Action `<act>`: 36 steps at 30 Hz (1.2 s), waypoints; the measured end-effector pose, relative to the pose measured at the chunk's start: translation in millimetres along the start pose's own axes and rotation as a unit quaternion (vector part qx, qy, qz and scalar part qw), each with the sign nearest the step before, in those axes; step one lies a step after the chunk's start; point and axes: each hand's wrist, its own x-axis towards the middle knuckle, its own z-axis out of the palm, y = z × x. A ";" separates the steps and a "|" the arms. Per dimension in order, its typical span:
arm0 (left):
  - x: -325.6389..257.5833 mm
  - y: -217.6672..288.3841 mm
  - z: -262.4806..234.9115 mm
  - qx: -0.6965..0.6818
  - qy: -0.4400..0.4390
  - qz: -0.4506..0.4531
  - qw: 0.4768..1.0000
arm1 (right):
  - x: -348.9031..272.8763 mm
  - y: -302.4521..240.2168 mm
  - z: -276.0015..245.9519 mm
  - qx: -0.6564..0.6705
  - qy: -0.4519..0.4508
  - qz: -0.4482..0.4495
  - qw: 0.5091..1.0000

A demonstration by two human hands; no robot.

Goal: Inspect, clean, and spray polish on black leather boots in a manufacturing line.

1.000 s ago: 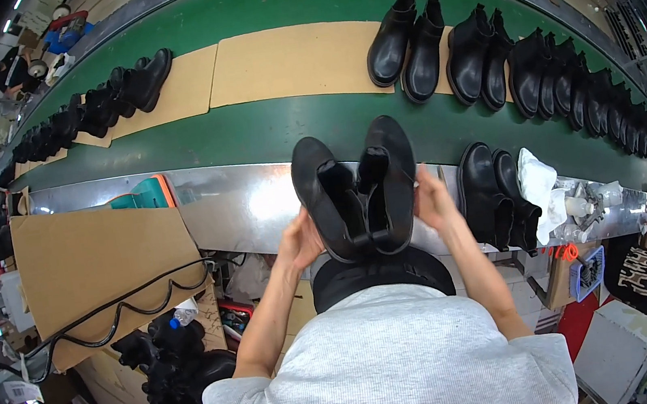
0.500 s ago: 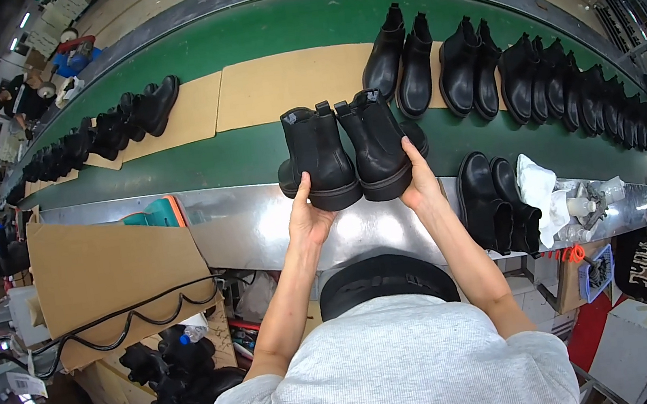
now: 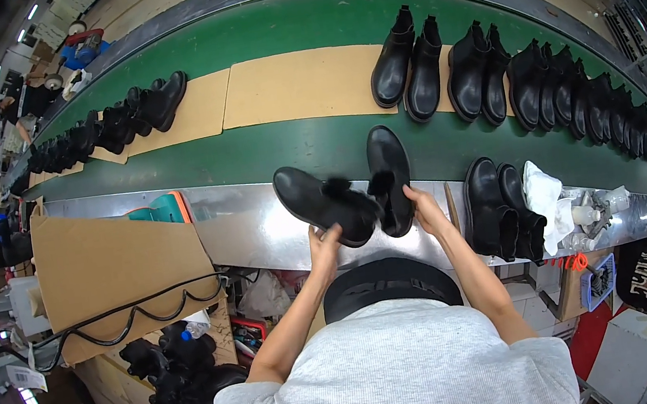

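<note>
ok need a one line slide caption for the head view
Left-hand fingers and right-hand fingers each hold a black boot at a green surface lined with more black boots.

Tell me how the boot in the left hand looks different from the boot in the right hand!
The left-hand boot slants, with its toe pointing off to the left, while the right-hand boot points almost straight away from the person. The left-hand boot shows mostly against the shiny metal ledge; the right-hand boot's toe shows against the green surface. Both are black with rounded toes.
</note>
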 end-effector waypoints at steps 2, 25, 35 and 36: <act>-14.6 2.9 -2.8 0.357 0.077 0.155 0.918 | -20.4 -6.1 -14.0 -0.206 0.059 -0.031 0.976; 10.3 179.4 -3.5 -0.112 -0.080 0.092 0.986 | -119.2 -55.8 128.4 -0.427 -0.062 -0.271 0.860; -8.0 168.1 0.0 -0.200 -0.182 0.040 0.962 | -67.1 -47.5 179.0 -0.575 -0.077 -0.328 0.745; -9.3 167.1 1.2 -0.211 -0.186 0.032 0.959 | -68.0 -48.6 179.5 -0.579 -0.075 -0.327 0.743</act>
